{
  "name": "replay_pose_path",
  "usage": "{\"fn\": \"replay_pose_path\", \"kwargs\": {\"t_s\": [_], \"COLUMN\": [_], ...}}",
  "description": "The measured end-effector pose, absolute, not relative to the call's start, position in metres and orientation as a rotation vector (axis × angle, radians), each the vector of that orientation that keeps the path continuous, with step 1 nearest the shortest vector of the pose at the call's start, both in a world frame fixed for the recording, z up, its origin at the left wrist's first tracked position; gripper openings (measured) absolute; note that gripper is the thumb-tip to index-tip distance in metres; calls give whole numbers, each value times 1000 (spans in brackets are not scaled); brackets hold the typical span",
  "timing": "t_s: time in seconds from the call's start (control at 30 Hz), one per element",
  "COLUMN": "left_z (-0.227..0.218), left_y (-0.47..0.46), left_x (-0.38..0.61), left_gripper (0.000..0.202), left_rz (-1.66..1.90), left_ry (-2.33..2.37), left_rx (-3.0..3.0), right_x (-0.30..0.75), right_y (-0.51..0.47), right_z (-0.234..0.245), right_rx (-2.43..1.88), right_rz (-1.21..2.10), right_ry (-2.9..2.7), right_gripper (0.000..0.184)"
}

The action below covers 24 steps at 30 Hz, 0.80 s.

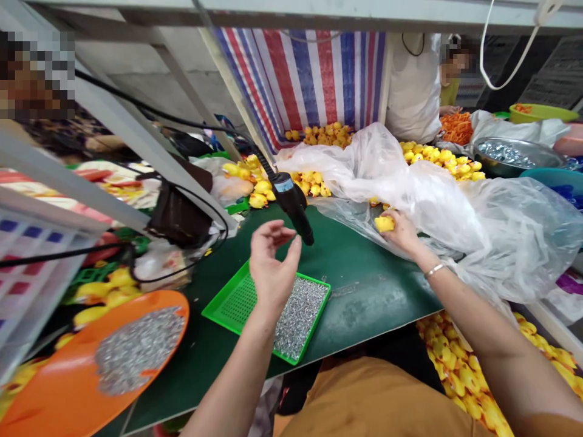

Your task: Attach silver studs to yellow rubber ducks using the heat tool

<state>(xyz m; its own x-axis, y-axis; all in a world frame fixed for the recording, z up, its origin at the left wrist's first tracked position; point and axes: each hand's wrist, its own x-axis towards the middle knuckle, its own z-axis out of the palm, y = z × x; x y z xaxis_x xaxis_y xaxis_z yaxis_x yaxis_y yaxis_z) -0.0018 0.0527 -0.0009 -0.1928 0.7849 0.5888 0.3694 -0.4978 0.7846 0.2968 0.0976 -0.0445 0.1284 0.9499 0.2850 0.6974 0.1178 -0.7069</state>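
Observation:
My left hand [274, 264] is raised over the green tray [228, 300], its fingers curled but apart, with nothing seen in them. Small silvery screws [303, 309] fill the right part of that tray. Just beyond the fingers a black electric screwdriver [291, 200] hangs tip down on its cable, apart from the hand. My right hand [403, 232] is closed on a yellow toy duck [385, 224] at the edge of the clear plastic sheet. Part of the duck is hidden by the fingers.
An orange plate [68, 376] with more screws lies at the left. Yellow ducks pile up behind the green tabletop [364, 267] and in a container at the lower right [460, 370]. Crumpled plastic sheeting [437, 194] covers the right side. A metal frame post [150, 139] slants at left.

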Motion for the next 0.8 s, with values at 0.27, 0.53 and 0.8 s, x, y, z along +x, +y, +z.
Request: {"fn": "replay_pose_path", "kwargs": {"t_s": [0.27,0.53,0.8], "left_z": [-6,-23,-26], "left_y": [31,6,-9], "left_x": [47,58,60], "left_gripper": [55,66,52], "left_rz": [1016,920,932], "left_ry": [913,933,890], "left_rx": [2152,1547,1061], "right_x": [258,245,223], "right_y": [-4,-20,-27], "right_z": [-21,-48,-50], "right_rx": [-824,-699,-712], "right_rz": [1477,1668,1685], "right_ry": [-1023,-650,-731], "right_gripper": [51,46,53]}}
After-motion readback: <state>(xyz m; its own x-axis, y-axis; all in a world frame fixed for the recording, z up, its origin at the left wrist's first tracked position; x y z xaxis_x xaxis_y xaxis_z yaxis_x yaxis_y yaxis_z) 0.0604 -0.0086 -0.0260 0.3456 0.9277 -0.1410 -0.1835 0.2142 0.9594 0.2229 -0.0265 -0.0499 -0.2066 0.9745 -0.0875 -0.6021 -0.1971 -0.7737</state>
